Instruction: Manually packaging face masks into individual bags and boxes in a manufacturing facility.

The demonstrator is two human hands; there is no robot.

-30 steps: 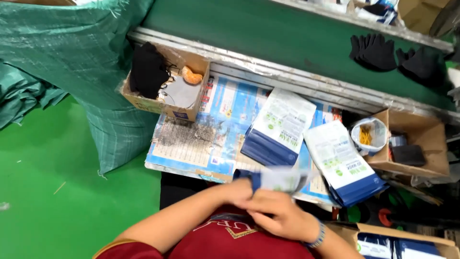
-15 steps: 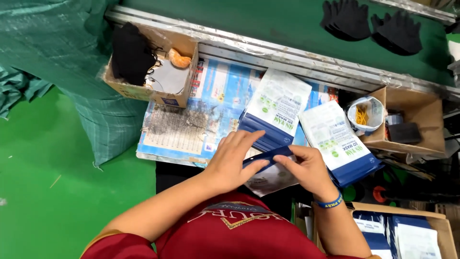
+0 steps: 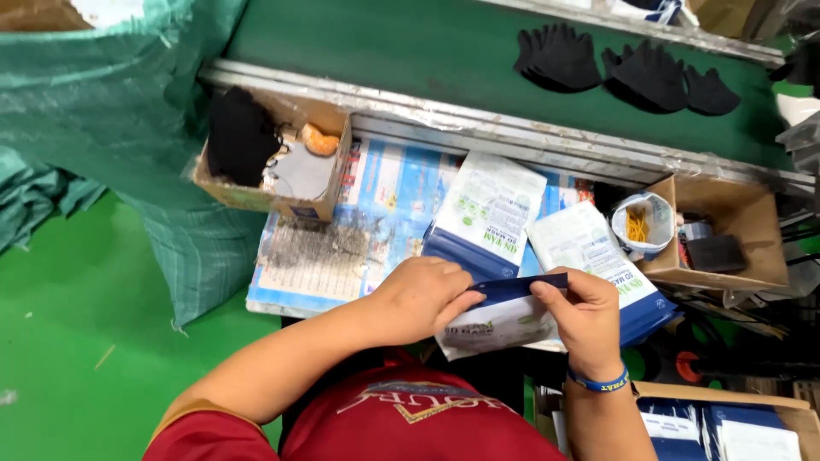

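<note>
Both your hands meet over the near edge of the bench (image 3: pixel 307 256), pinched on one flat white plastic pouch with a dark blue top band (image 3: pixel 504 312): your left hand (image 3: pixel 418 299) grips the band's left end between thumb and fingers, your right hand (image 3: pixel 585 320) nips its right end, and the pouch body hangs slack below them, close to your chest. It looks light, thin and limp, with a glossy film that is likely slippery, so the stiffer blue band is probably the surest place to hold; the body would crumple. Just beyond your hands lie two stacks of like white-and-blue pouches (image 3: pixel 487 213), one straight ahead, one ahead of your right hand. Farther left of your left hand sits an open cardboard box holding black fabric pieces (image 3: pixel 269 158); beyond your right, another cardboard box with a small cup of yellow bands (image 3: pixel 636 224).
</note>
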